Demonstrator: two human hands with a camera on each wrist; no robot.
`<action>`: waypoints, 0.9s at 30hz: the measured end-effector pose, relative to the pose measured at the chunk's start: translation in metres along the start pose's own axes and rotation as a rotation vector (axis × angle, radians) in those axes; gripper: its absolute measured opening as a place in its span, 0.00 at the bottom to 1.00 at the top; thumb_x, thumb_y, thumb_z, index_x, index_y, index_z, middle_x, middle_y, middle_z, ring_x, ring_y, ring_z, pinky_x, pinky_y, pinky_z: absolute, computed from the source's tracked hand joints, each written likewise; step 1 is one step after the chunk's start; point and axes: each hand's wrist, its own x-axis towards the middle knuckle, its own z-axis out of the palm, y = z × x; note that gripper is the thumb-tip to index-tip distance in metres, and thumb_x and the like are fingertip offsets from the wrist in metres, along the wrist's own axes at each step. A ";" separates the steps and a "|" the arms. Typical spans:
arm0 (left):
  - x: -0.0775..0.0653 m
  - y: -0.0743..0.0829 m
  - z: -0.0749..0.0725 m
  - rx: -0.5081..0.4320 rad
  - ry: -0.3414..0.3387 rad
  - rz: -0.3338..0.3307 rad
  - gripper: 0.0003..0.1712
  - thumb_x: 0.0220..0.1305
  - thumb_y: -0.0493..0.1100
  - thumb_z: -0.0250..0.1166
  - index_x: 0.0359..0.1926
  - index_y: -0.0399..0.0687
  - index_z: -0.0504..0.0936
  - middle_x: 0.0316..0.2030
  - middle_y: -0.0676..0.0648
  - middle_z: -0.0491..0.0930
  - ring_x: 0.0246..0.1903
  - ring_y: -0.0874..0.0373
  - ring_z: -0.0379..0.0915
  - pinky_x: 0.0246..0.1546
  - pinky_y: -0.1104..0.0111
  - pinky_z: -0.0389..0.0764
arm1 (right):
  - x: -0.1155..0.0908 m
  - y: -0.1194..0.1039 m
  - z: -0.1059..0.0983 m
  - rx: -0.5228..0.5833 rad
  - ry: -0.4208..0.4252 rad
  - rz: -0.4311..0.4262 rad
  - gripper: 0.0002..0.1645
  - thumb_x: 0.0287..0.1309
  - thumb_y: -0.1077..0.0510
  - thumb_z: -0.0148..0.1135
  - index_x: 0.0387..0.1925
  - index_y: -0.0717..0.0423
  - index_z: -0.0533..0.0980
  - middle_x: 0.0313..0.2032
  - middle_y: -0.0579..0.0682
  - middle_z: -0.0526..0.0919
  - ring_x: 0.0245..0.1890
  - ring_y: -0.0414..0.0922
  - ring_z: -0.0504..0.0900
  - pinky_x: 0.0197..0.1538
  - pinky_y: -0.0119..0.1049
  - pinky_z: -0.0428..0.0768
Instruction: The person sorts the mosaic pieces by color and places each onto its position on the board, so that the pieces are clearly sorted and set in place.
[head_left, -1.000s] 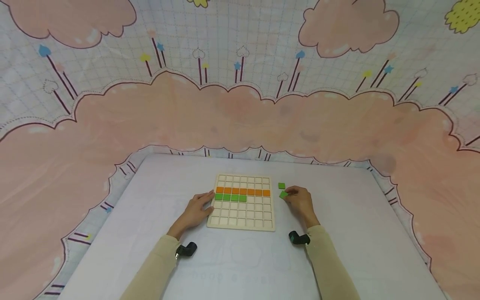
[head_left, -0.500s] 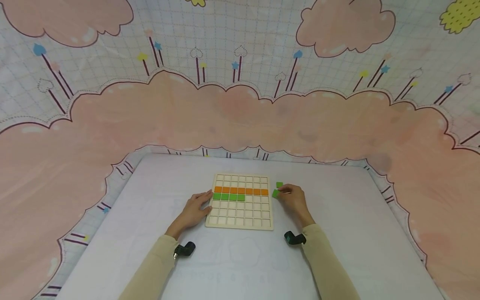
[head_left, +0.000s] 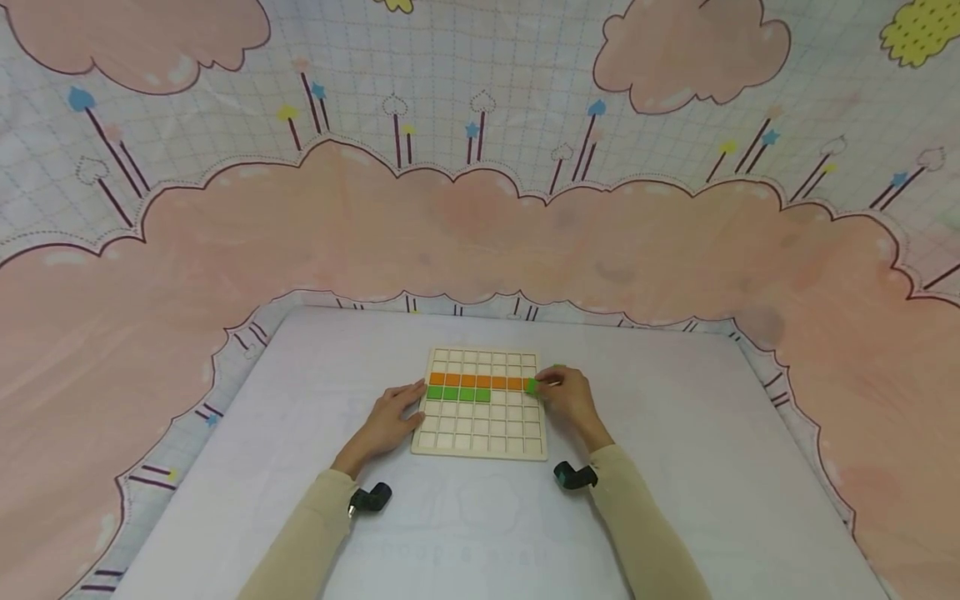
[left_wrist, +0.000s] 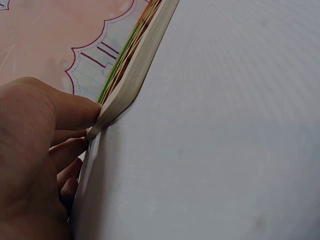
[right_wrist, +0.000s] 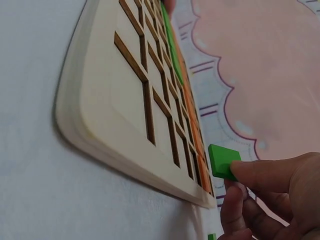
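Note:
A pale wooden grid board (head_left: 480, 448) lies flat on the white table. One row of its cells holds orange square tiles (head_left: 461, 381); the row nearer the person has several green tiles (head_left: 451, 393) at its left end. My left hand (head_left: 386, 421) rests at the board's left edge, thumb and fingertips touching the rim (left_wrist: 122, 95). Between thumb and fingers, my right hand (head_left: 567, 398) pinches a green square tile (right_wrist: 223, 161), held raised over the right end of the orange row. Another green tile (right_wrist: 211, 236) is mostly hidden by the right hand.
The white table (head_left: 480, 525) extends around the board. Behind and beside it hangs a cloth (head_left: 480, 233) printed with pink clouds. Each wrist wears a small black camera, the left camera (head_left: 372, 498) and the right camera (head_left: 576, 476).
My right hand has carried the pinched green tile leftward from beside the board to above its right edge. The left hand has stayed at the board's left rim.

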 end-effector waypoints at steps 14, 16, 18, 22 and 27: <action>0.000 -0.002 0.001 -0.002 0.003 0.006 0.33 0.69 0.42 0.60 0.73 0.46 0.63 0.75 0.46 0.59 0.72 0.42 0.51 0.69 0.42 0.57 | -0.003 -0.010 0.021 0.002 -0.023 -0.017 0.07 0.56 0.63 0.65 0.38 0.56 0.84 0.36 0.52 0.85 0.35 0.45 0.79 0.37 0.33 0.76; 0.000 -0.002 0.001 -0.007 0.003 0.003 0.33 0.69 0.42 0.60 0.73 0.46 0.63 0.75 0.46 0.59 0.72 0.42 0.51 0.69 0.42 0.57 | -0.004 -0.012 0.023 0.010 -0.033 -0.017 0.07 0.57 0.63 0.65 0.38 0.55 0.84 0.36 0.52 0.84 0.35 0.45 0.79 0.38 0.33 0.76; 0.000 -0.002 0.001 -0.005 0.007 0.006 0.33 0.69 0.42 0.60 0.73 0.46 0.63 0.75 0.45 0.59 0.72 0.42 0.52 0.69 0.41 0.57 | -0.004 -0.013 0.025 0.018 -0.041 -0.024 0.07 0.57 0.64 0.65 0.38 0.56 0.84 0.36 0.52 0.84 0.35 0.45 0.79 0.39 0.34 0.77; 0.000 -0.001 0.000 0.001 0.009 0.006 0.33 0.69 0.42 0.60 0.73 0.46 0.63 0.75 0.45 0.59 0.72 0.42 0.52 0.69 0.41 0.58 | -0.005 -0.017 0.029 0.021 -0.051 -0.025 0.07 0.56 0.65 0.66 0.37 0.55 0.85 0.36 0.51 0.85 0.36 0.45 0.79 0.40 0.35 0.78; 0.000 -0.001 0.000 0.003 0.008 0.010 0.33 0.69 0.42 0.60 0.73 0.45 0.63 0.75 0.45 0.59 0.72 0.42 0.52 0.69 0.41 0.57 | -0.006 -0.021 0.034 0.017 -0.058 -0.042 0.07 0.54 0.65 0.67 0.36 0.54 0.85 0.36 0.51 0.86 0.35 0.45 0.79 0.41 0.37 0.78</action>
